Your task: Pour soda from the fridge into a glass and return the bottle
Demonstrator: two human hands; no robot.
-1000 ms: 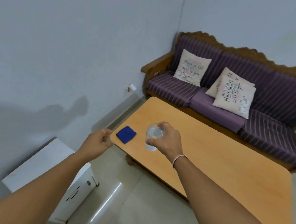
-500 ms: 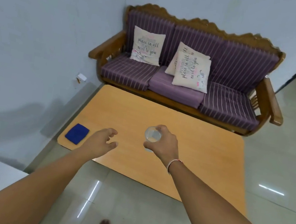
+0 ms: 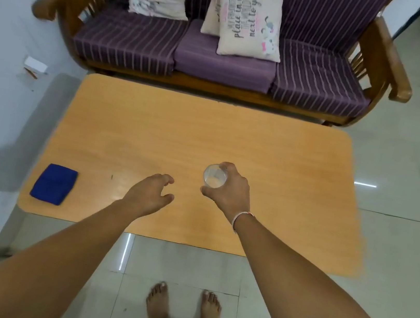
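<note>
A clear glass (image 3: 214,176) is gripped from the side by my right hand (image 3: 231,192), over the middle of the light wooden table (image 3: 207,134). I look straight down into it; whether it touches the tabletop I cannot tell. My left hand (image 3: 150,194) hovers over the table's near part, left of the glass, fingers loosely curled and apart, holding nothing. No soda bottle and no fridge are in view.
A folded blue cloth (image 3: 54,183) lies at the table's near left corner. A wooden sofa (image 3: 218,62) with purple striped cushions and printed pillows (image 3: 248,23) stands behind the table. A wall runs along the left. My bare feet (image 3: 182,307) stand on the tiled floor.
The view has swung right and down, from the wall and a white cabinet to facing the table squarely. My right hand has carried the glass from the table's left corner toward its middle.
</note>
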